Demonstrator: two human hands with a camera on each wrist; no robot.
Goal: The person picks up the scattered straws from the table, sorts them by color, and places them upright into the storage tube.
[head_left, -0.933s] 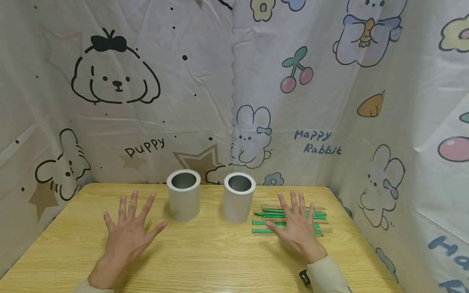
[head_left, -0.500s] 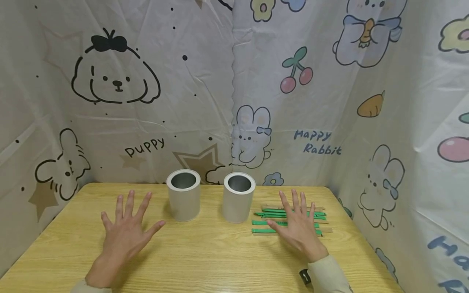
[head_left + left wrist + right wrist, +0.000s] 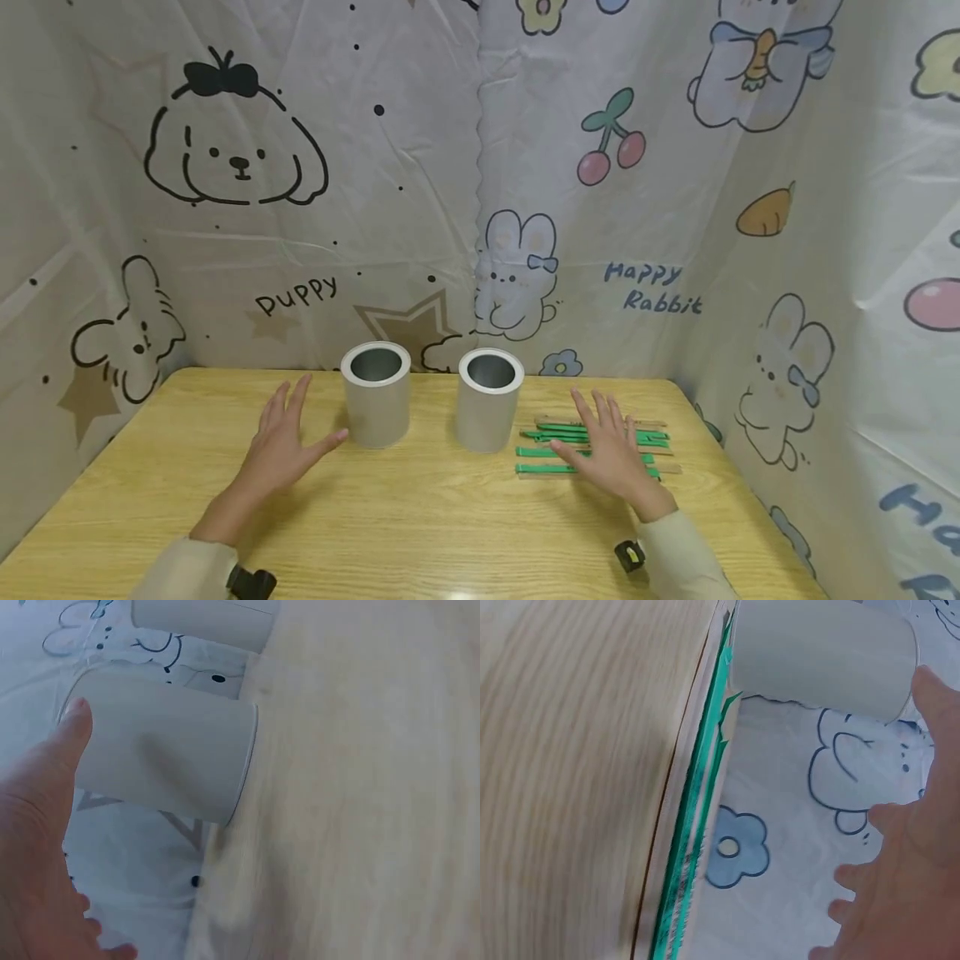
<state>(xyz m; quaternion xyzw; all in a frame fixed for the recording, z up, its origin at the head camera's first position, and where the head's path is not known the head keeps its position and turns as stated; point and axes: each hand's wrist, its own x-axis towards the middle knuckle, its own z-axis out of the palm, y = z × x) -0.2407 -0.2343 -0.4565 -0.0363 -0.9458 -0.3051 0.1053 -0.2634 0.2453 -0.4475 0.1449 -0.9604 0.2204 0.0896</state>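
Two white cylindrical cans with open tops stand upright side by side at the back of the table: a left can (image 3: pixel 377 417) and a right can (image 3: pixel 487 423). My left hand (image 3: pixel 273 454) hovers left of the left can, fingers extended and thumb pointing toward it. In the left wrist view the thumb overlaps that can's (image 3: pixel 169 750) edge; contact cannot be told. My right hand (image 3: pixel 618 462) is spread over a row of thin green and tan sticks (image 3: pixel 531 452), partly hiding them. The right wrist view shows the sticks (image 3: pixel 686 825) beside the right can (image 3: pixel 825 656). Both hands hold nothing.
The wooden table (image 3: pixel 420 533) ends at a printed cloth curtain (image 3: pixel 420 200) at the back, with cloth on both sides too. A small black device sits at each wrist, by the left sleeve (image 3: pixel 183 571) and the right sleeve (image 3: pixel 682 554).
My left hand has moved right and turned, its fingers closer together and its thumb nearer the left can. My right hand has tilted slightly over the sticks. The head view has shifted a little.
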